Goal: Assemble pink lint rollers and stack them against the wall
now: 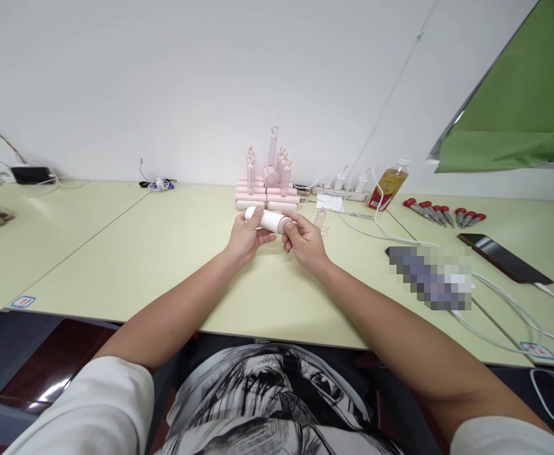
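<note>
Above the table, a white cylinder (268, 220) with a pinkish end lies almost level between my hands. Its left part is gripped by my left hand (249, 236), thumb on top. Around the pinkish end close the fingers of my right hand (304, 239); they partly cover it. Just right of that hand, a small clear pinkish tube (320, 218) is on the table, partly hidden. Behind my hands, pink and white cylinders (266, 196) lie stacked near the wall. Several clear pink tubes with loops at the top (272, 148) stand upright on this stack.
A power strip (341, 191), a bottle of yellow drink (389, 184) and several red-capped tools (429, 212) sit at the back right. Nearer are a black phone (504, 258), white cables (499, 296) and a blurred-out object (429, 278). A coiled cable (158, 184) lies back left.
</note>
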Action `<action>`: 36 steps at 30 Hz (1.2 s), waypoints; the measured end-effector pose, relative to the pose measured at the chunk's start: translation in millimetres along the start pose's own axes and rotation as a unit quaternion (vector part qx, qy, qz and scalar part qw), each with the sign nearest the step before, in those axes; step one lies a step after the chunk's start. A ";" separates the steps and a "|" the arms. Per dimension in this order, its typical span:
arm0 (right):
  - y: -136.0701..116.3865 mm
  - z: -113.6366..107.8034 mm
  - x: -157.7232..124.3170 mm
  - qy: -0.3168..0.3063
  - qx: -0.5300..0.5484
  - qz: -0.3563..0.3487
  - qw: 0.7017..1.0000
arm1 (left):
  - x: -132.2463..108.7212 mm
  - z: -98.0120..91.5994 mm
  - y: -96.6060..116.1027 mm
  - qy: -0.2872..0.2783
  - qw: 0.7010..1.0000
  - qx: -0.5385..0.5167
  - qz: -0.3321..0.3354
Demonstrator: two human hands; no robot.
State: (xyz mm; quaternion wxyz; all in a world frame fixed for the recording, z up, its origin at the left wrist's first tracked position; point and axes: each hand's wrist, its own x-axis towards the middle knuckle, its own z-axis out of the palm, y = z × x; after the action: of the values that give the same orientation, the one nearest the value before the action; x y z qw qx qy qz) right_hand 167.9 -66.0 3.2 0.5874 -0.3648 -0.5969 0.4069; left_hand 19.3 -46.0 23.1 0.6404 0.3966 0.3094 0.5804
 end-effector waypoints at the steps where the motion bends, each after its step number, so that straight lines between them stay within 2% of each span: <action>1: 0.3 -0.2 -0.2 -0.001 -0.002 -0.001 1.000 | -0.3 0.5 0.3 -0.001 1.000 -0.002 -0.004; 7: 0.9 -1.4 -1.8 -0.013 -0.023 0.004 1.000 | -3.3 3.9 2.9 0.007 0.999 -0.011 -0.032; 15: -3.0 -1.0 -3.2 -0.005 -0.045 -0.008 0.999 | -3.0 3.0 2.3 0.001 0.999 -0.014 -0.034; 23: -9.9 6.2 -14.8 0.069 -0.149 -0.127 0.978 | 2.5 -0.3 10.8 0.052 0.997 -0.054 -0.015; 25: -8.2 8.8 -16.0 0.033 -0.197 -0.123 0.972 | 2.8 -0.9 11.6 0.056 0.996 -0.061 -0.016; 29: -5.9 11.2 -15.1 -0.101 -0.301 -0.096 0.943 | 3.6 -2.8 9.6 0.077 0.994 -0.065 -0.039; 33: -5.2 12.3 -14.5 -0.128 -0.346 -0.097 0.924 | 7.2 -6.5 9.7 0.088 0.990 -0.070 -0.086; 36: -6.4 12.7 -13.0 -0.155 -0.398 -0.108 0.898 | 10.3 -9.7 14.0 0.102 0.987 -0.091 -0.089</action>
State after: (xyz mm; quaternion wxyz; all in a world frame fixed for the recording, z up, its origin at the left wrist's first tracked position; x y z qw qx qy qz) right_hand 156.1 -81.2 4.1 0.3335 -0.4338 -0.8282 0.1209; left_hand 5.4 -34.3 31.1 0.6878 0.2463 0.3532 0.5844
